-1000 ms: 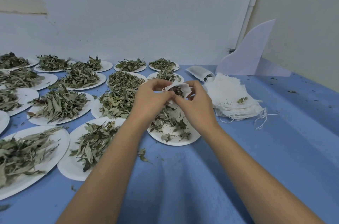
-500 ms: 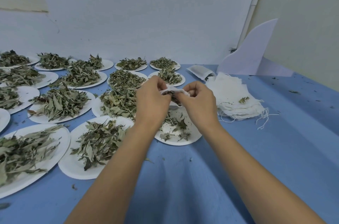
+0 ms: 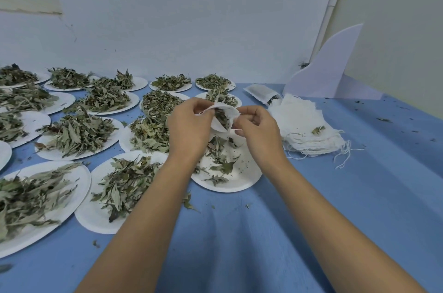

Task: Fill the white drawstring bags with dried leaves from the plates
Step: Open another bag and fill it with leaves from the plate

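A small white drawstring bag (image 3: 223, 116) hangs open between my hands, with dried leaves showing inside its mouth. My left hand (image 3: 189, 127) pinches the bag's left rim. My right hand (image 3: 257, 130) pinches the right rim, fingers curled. Both hands are above a white plate (image 3: 237, 180) that holds a few scattered dried leaves (image 3: 219, 156). A pile of empty white bags (image 3: 302, 124) lies to the right, strings trailing.
Several white plates heaped with dried leaves (image 3: 76, 134) cover the blue table (image 3: 359, 184) to the left and back. One filled bag (image 3: 262, 94) lies behind the pile. A white curved board (image 3: 328, 69) stands against the wall at the back right. Leaf crumbs dot the cloth.
The bag's mouth, held nearly flat half a second ago, is now spread wider between my hands. Both hands have stayed over the same plate.
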### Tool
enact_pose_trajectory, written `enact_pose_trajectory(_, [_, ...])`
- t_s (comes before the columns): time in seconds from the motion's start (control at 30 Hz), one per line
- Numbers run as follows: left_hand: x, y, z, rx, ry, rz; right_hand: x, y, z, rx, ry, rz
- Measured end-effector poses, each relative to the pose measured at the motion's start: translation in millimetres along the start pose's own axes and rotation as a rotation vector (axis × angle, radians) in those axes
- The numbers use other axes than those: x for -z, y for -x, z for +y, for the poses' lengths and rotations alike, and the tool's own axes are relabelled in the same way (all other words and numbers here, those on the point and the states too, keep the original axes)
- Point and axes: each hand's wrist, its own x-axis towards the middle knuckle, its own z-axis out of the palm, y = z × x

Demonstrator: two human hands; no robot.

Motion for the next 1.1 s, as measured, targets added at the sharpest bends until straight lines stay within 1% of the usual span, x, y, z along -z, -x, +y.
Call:
enact_pose_trajectory(0.03, [0, -1, 0, -0.015, -0.011, 0.047, 2, 0, -1, -0.028, -0.008, -0.025])
enact_pose_trajectory(0.07, [0, -1, 0, -0.027, -0.013, 0.087, 3, 0, -2, -0.048, 0.040, -0.068])
enact_pose_trajectory(0.1, [1, -1, 0, -0.031, -0.004, 0.118, 6, 0, -3, -0.047, 0.157, -0.132])
enact_pose_trajectory(0.17, [2, -2, 0, -0.025, 0.027, 0.162, 11, 0, -4, 0.004, 0.475, -0.316])
enact_pose_trajectory(0.2, [3, -2, 0, -0.016, 0.044, 0.176, 13, 0, -4, 0.037, 0.594, -0.426])
enact_pose_trajectory(0.23, [4, -3, 1, -0.006, 0.061, 0.188, 14, -1, -3, 0.054, 0.667, -0.541])
enact_pose_trajectory(0.3, [7, -4, 2, 0.022, 0.103, 0.205, 15, 1, -1, 0.025, 0.746, -0.753])
enact_pose_trajectory(0.33, [8, -5, 2, 0.043, 0.133, 0.208, 14, 2, 2, 0.004, 0.787, -0.815])
enact_pose_trajectory(0.37, [10, -6, 1, 0.070, 0.165, 0.208, 13, 3, 7, 0.011, 0.836, -0.838])
enact_pose_trajectory(0.47, [13, -8, 0, 0.130, 0.229, 0.209, 5, 6, 23, 0.164, 0.985, -0.804])
enact_pose_trajectory(0.53, [14, -9, 0, 0.147, 0.248, 0.220, 0, 7, 30, 0.243, 0.997, -0.790])
enact_pose_trajectory(0.67, [14, -9, -1, 0.165, 0.263, 0.209, -3, 6, 37, 0.342, 1.022, -0.761])
enact_pose_trajectory(0.77, [13, -8, -1, 0.160, 0.241, 0.192, -7, 8, 36, 0.405, 1.076, -0.694])
enact_pose_trajectory(0.93, [13, -9, -1, 0.154, 0.210, 0.198, -14, 10, 28, 0.416, 1.075, -0.598])
enact_pose_trajectory(1.0, [14, -11, -1, 0.158, 0.216, 0.205, -18, 10, 25, 0.383, 1.060, -0.607])
enact_pose_trajectory(1.1, [16, -13, -3, 0.158, 0.218, 0.231, -28, 10, 25, 0.339, 1.047, -0.665])
